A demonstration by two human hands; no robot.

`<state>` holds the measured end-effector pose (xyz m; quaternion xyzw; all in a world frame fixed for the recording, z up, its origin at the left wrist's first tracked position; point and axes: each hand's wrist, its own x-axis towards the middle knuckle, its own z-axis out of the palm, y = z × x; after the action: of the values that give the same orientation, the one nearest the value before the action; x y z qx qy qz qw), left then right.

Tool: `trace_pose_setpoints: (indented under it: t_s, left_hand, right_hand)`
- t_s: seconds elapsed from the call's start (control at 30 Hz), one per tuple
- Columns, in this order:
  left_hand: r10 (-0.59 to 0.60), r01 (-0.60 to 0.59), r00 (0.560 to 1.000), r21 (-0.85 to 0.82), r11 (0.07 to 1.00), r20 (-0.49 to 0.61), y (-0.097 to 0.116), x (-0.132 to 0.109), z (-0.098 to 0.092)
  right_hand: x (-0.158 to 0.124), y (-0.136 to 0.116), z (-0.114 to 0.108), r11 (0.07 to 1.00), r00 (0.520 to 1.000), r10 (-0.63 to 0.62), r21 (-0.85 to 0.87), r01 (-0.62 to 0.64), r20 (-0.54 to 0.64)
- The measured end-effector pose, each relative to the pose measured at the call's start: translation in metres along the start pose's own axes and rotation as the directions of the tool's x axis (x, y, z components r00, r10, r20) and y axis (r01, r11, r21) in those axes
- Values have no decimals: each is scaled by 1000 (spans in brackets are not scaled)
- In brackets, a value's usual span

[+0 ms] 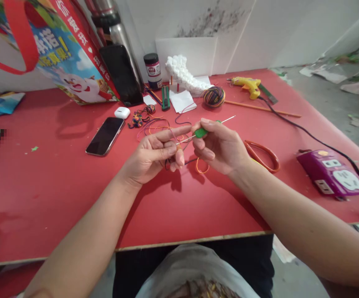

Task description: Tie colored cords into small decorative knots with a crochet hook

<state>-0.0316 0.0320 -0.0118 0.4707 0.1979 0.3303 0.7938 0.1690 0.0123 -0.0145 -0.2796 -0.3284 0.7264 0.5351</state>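
Fingers of the right hand pinch the green grip of a metal crochet hook, while the left hand curls its fingers around thin multicoloured yarn strands, both above the middle of the red worktop. Bare surface lies open from the hands to the near edge; a purple power strip sits by the right edge. Chinese characters cross the printed shopping bag at back left.

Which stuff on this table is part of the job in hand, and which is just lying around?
In hand: left hand, right hand, green-handled crochet hook, multicolour yarn strand, yarn ball.
Lying about: smartphone, earbud case, glue gun, purple power strip, jar.
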Motion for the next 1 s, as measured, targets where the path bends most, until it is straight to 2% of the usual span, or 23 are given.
trace_pose_setpoints:
  t_s: [0.1,0.27,0.43,0.53,0.67,0.73,0.87,1.0]
  left_hand:
    - [-14,14,999,2,1000,42,-1,-1,-2]
    - [-46,45,998,11,999,44,-2,0,-2]
    - [-49,49,999,-20,999,12,-4,3,-2]
    - [-36,34,999,-60,998,-34,-5,4,-2]
    - [-35,29,997,-94,995,-63,-4,3,0]
    - [-30,23,997,-102,994,-71,-3,2,1]
    - [-24,16,998,-118,993,-64,-3,1,1]
    - [-9,4,999,-115,993,-41,-3,-1,-1]
  right_hand:
    - [1,0,0,1000,1000,-2,-20,2,15]
    - [2,0,-2,999,999,-24,-43,26,35]
    - [-1,4,-2,996,996,-60,-69,64,63]
    - [-4,6,-1,983,992,-106,-142,115,71]
    - [-10,5,4,922,978,-191,-325,209,88]
    - [-13,3,10,879,963,-229,-394,267,142]
    - [-20,-1,22,822,938,-205,-471,320,279]
    - [-22,0,24,771,928,-280,-519,369,244]
